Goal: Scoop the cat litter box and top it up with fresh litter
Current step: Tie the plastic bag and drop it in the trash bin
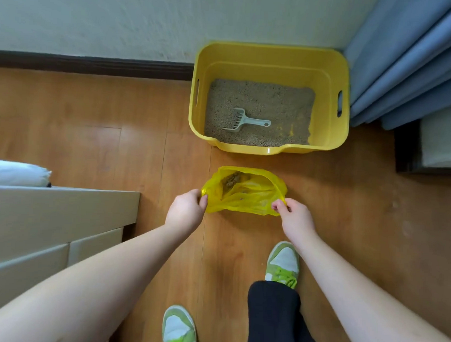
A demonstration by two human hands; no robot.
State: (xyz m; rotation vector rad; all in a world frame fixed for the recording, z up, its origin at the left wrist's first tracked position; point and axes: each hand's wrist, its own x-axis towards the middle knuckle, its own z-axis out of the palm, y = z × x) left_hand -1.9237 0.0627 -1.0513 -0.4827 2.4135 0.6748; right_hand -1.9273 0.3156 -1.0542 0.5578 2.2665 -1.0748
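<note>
While both hands are pinching the rim of the yellow bag [244, 195], the left hand [188, 208] at the left edge of its mouth and the right hand [293, 212] at the right edge, I'm mostly worried about how flimsy that plastic looks. It sits on the wood floor [91, 144] in the middle of the frame, just below the yellow litter box [272, 54], and there's a brownish clump of scooped stuff [231, 180] showing in its upper left part. Each grip is just fingertips on a thin film, so if one side slips as the bag gets lifted or closed, I'd guess the mouth flops over and the clumps roll out onto the floor. Pulling the two sides apart too hard could also tear it, I think.

The grey scoop [243, 122] lies on the litter [260, 107] inside the box, handle pointing right. Litter level looks low against the walls, so the top-up seems not done yet, and I can't spot a fresh litter supply anywhere in frame.

Also, the green and white shoes [283, 264] are close below the bag, so a careless step could kick it.
</note>
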